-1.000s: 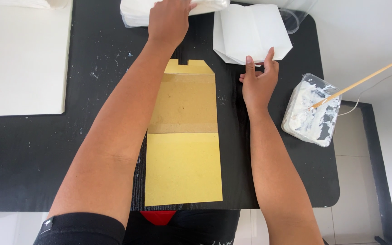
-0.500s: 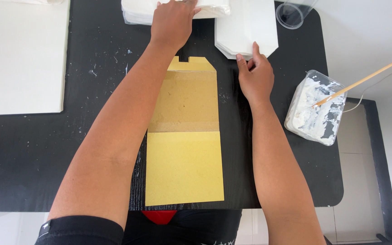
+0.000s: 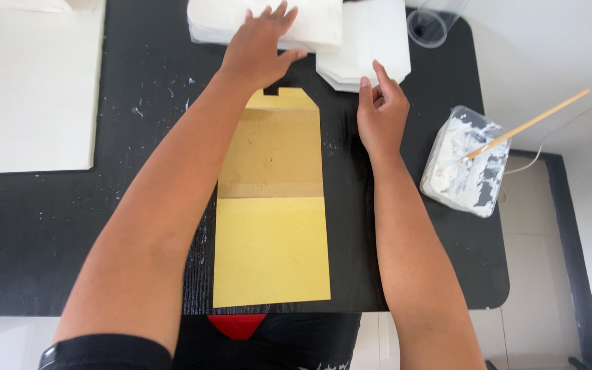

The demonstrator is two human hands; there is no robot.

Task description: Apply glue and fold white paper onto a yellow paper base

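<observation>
The left hand (image 3: 263, 48) lies spread flat on the white paper stack (image 3: 310, 24), steadying it; the right hand (image 3: 381, 116), fingers loosely curled, touches the white cut sheets (image 3: 378, 41) just beyond the yellow envelope (image 3: 272, 226).

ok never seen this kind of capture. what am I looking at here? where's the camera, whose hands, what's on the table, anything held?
There is no machine here: a person works with two bare hands, filmed by one camera worn on the head and looking down, so the arms reach up into the picture from the bottom edge.

The surface is a black table flecked with white specks. In the middle lies a yellow paper template, flat, with a brown panel in its upper half.

The left hand rests flat, fingers spread, on a stack of white paper at the far edge. The right hand touches the near edge of a second white stack with cut corners. Neither hand grips anything.

At the right stands a clear tub of white paste with a wooden stick in it. A clear cup stands at the far edge, and a large white sheet lies at the left.
</observation>
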